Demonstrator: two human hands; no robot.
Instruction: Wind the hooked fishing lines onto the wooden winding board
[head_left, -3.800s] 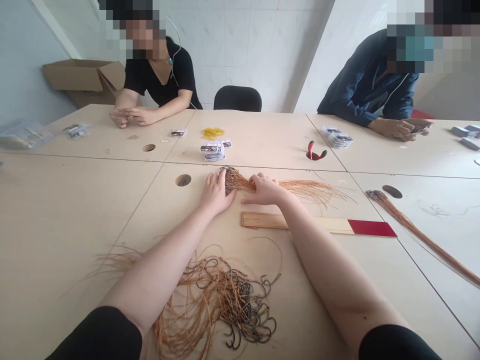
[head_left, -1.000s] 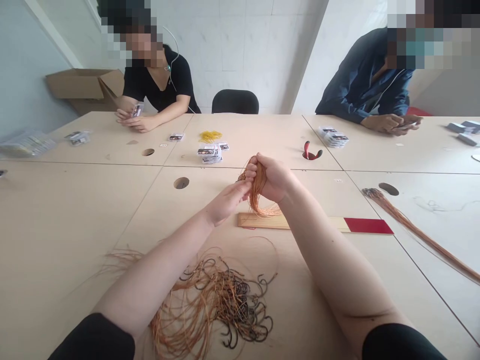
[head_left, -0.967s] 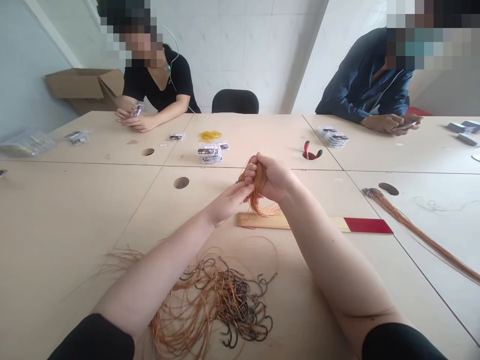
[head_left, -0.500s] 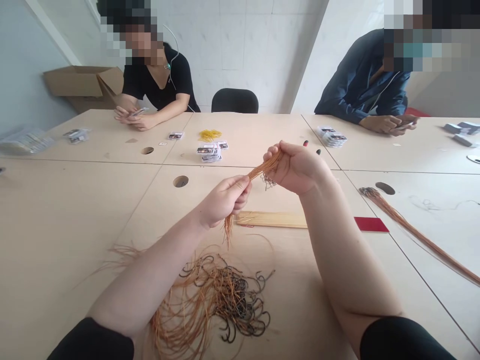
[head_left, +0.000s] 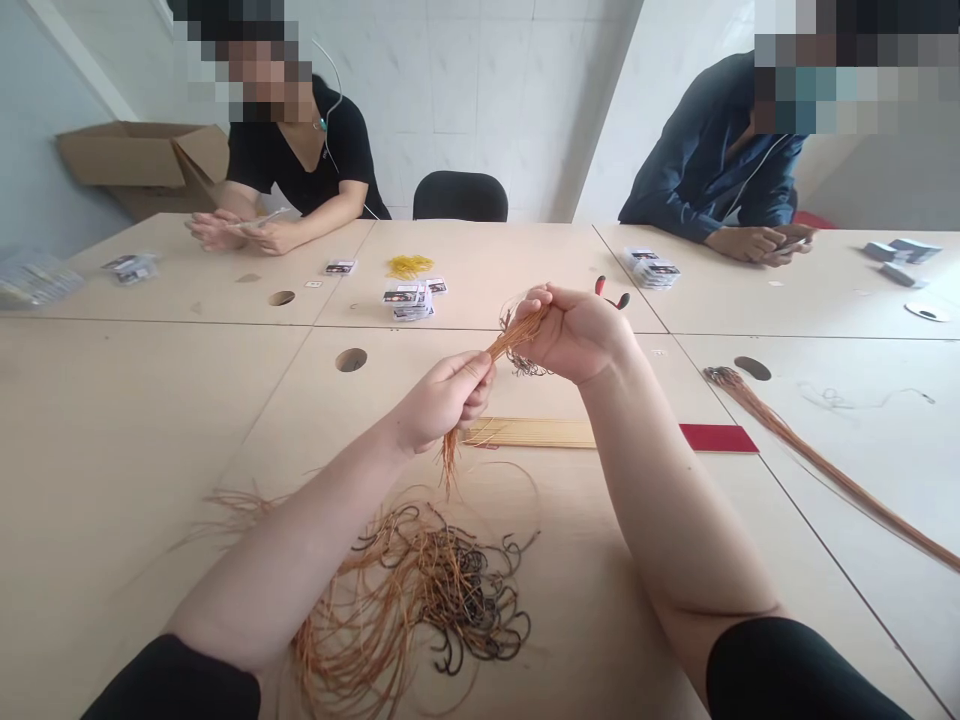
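Both my hands hold one bundle of orange cords (head_left: 508, 344) up above the table. My left hand (head_left: 444, 402) is closed around its lower part, and the loose cord ends hang below the fist. My right hand (head_left: 574, 332) grips the upper end, where small dark hooks dangle. On the table near me lies a tangled heap of orange cords with dark hooks (head_left: 420, 590). A flat wooden stick with a red end (head_left: 540, 433) lies just beyond my hands.
A long straight bundle of cords (head_left: 817, 462) lies at the right. Stacks of small packets (head_left: 409, 298), yellow rubber bands (head_left: 409, 265) and red-handled pliers (head_left: 611, 293) lie further back. Two other people sit across the table (head_left: 135, 400), handling small items.
The bundle lay flat on the table under my hands; I gathered it and lifted it. In the last half second my hands stretched it out between them, right hand higher.
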